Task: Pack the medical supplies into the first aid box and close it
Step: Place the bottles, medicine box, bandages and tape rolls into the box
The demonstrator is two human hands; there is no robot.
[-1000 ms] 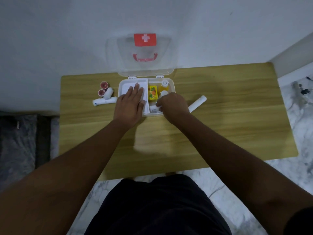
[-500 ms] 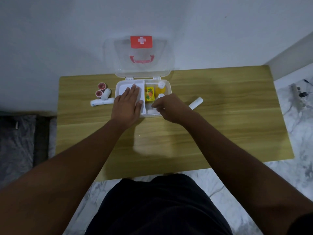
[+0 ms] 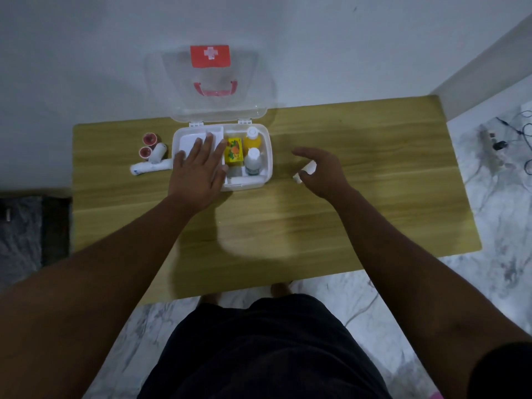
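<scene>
Right hand [image 3: 322, 171]: right of centre in frame, over the table [image 3: 374, 197], curled loosely round a white roll [image 3: 306, 170]; contact unclear, fingers look part-open, so can't tell if it's gripped yet.
White roll: on table just right of the first aid box [image 3: 266, 156], well clear of its wall; long axis runs diagonal, lower-left to upper-right; lower-left end pokes out under the thumb, rest hidden by hand.
Left hand [image 3: 198, 171]: spread flat, palm down, on the white tray [image 3: 188, 141] in box's left half; holds nothing, prob. steadying.
Box contents: yellow packet [image 3: 233, 152], orange bottle [image 3: 252, 138], clear bottle [image 3: 253, 162] in right-side compartments; front slot looks free.
Lid [image 3: 210, 84]: open, standing up vs the wall at top centre.
Still outside: two white rolls [image 3: 152, 164] and two red-ended tapes [image 3: 147, 145] at left of box.
Risk 1: roll is round, a loose pinch could send it rolling off twd table's right edge.
Risk 2: diagonal roll may not match the front slot's left-right run; needs turning or it jams on the rim and lid won't shut.
Risk 3: left-side items forgotten behind left hand.
</scene>
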